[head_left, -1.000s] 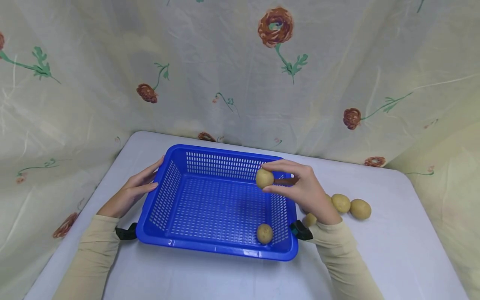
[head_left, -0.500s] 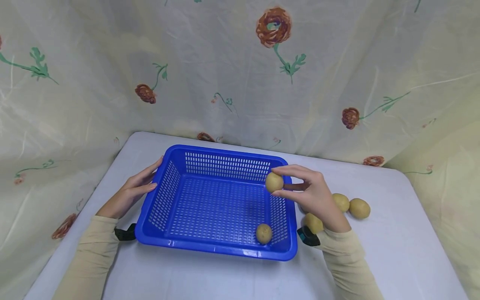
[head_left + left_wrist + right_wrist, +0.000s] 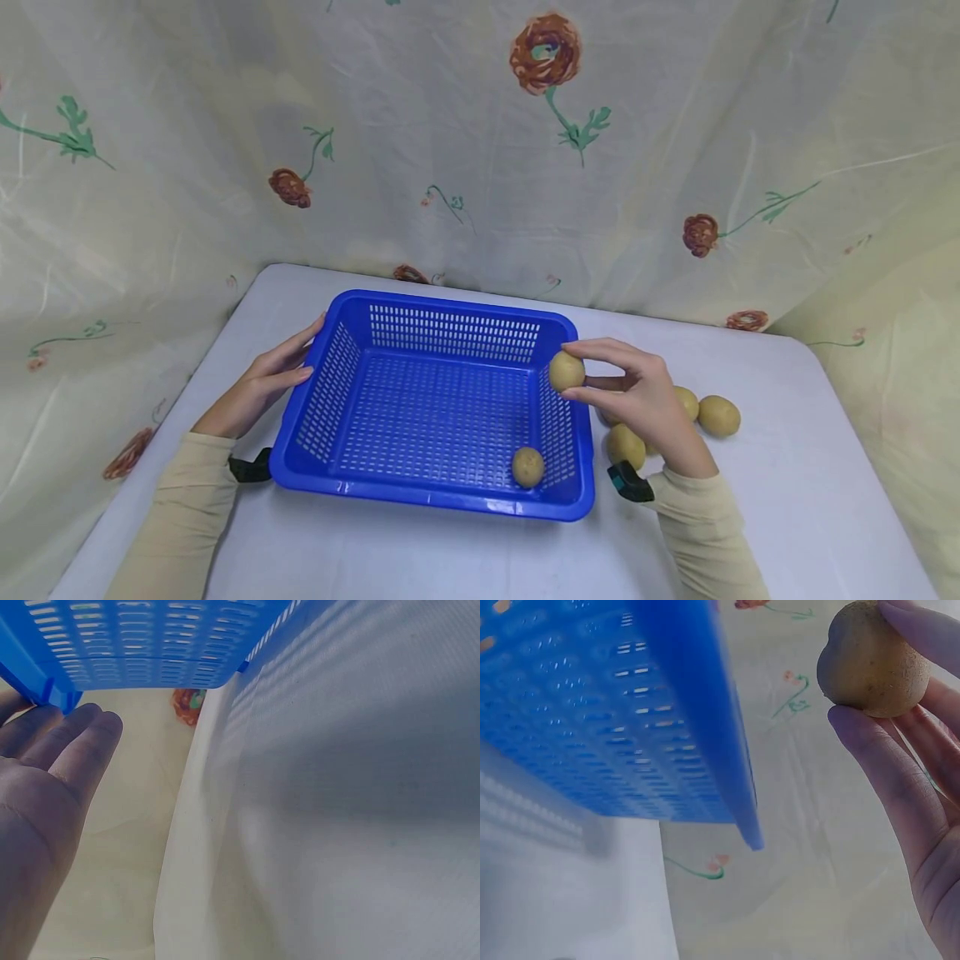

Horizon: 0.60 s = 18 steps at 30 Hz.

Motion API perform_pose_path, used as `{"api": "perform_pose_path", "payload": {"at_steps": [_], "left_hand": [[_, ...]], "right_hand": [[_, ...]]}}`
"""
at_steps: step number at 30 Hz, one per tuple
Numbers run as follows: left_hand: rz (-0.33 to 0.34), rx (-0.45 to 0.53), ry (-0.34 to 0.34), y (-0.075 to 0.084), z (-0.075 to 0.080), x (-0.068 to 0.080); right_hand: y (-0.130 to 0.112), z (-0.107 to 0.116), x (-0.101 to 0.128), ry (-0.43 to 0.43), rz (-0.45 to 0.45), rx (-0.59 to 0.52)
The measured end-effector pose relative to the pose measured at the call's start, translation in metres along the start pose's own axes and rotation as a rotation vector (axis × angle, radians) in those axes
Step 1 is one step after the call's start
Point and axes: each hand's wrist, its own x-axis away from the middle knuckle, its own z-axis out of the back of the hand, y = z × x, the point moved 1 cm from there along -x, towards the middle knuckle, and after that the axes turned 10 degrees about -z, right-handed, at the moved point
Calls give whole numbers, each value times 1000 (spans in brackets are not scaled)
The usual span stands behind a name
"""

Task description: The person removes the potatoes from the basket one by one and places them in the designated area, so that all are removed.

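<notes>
Potato [image 3: 566,371] shifted rightward, seemingly fingertip-pinched.

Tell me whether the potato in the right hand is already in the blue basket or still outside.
Not in yet. The right hand pinches the potato in the air, at the blue basket's right rim.

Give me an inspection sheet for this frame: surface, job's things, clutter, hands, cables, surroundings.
Surface: white table, cloth-covered.
Job's things: blue basket with one potato inside; held potato above its right rim; loose potatoes on the table to the right.
Clutter: nothing seen.
Hands: right hand pinches the held potato; left hand rests flat against the basket's left side.
Cables: nothing seen.
Surroundings: floral curtain behind.
</notes>
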Motion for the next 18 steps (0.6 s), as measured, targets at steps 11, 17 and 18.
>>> {"api": "perform_pose_path", "payload": {"at_steps": [11, 17, 18], "left_hand": [[-6, 13, -7, -2, 0, 0], [-6, 13, -7, -1, 0, 0], [-7, 11, -8, -1, 0, 0]], "right_hand": [[10, 7, 10, 30, -43, 49], [16, 10, 15, 34, -15, 32], [17, 10, 16, 35, -16, 30]]}}
